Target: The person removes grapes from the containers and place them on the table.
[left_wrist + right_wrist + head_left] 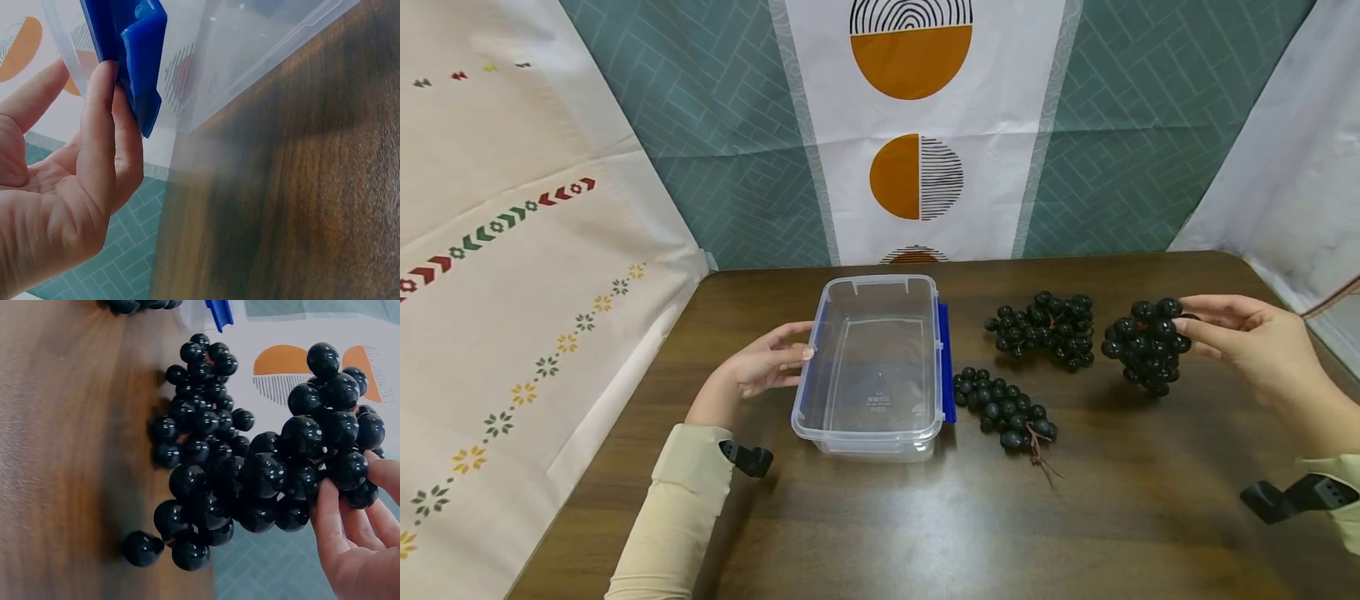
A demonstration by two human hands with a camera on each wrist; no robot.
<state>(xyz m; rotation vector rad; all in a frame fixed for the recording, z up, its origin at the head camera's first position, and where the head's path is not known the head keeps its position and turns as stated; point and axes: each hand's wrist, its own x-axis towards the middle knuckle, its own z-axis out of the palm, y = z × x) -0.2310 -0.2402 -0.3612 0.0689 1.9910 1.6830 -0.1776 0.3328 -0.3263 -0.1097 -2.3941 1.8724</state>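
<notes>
A clear plastic container (880,358) without a lid on it stands on the table, with a blue latch (947,362) along its right side. My left hand (775,358) holds its left wall, thumb at the rim; in the left wrist view the fingers lie against another blue latch (140,62). Over at the right, my right hand (1251,337) pinches a bunch of black grapes (1146,346) just above the table. Between container and right hand lie a second bunch (1045,325) at the back and a third bunch (1003,408) in front, its brown stem showing.
The brown wooden table (1000,533) ends at a teal and white patterned cloth (745,150) hanging behind it. A cream embroidered cloth (512,333) hangs on the left, and white cloth (1300,150) on the right.
</notes>
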